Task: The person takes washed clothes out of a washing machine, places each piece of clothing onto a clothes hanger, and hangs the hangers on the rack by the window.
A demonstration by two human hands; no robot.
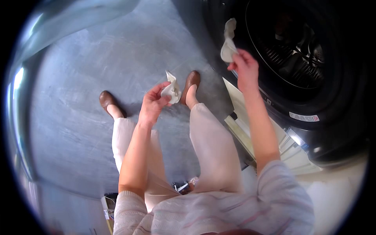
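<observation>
My left hand point(152, 102) is closed in a pinch on a small off-white cloth piece point(172, 91), sock-like in shape, held above the floor between my feet. Out to the right, my right hand point(245, 69) grips a similar off-white cloth piece point(228, 41) by its lower end, and the rest of it stretches away from my fingers. That hand is beside the round open mouth of a black washing machine point(309, 107). Metal and dark ribbed shapes show inside the drum point(291, 51), but I cannot make out its contents.
Grey floor point(86, 70) spreads beneath my brown shoes point(191, 84). Cream panels point(282, 147) stand below the machine, under my right forearm. A glassy curved edge point(19, 98) runs along the left. Small items point(183, 187) lie between my legs, partly hidden.
</observation>
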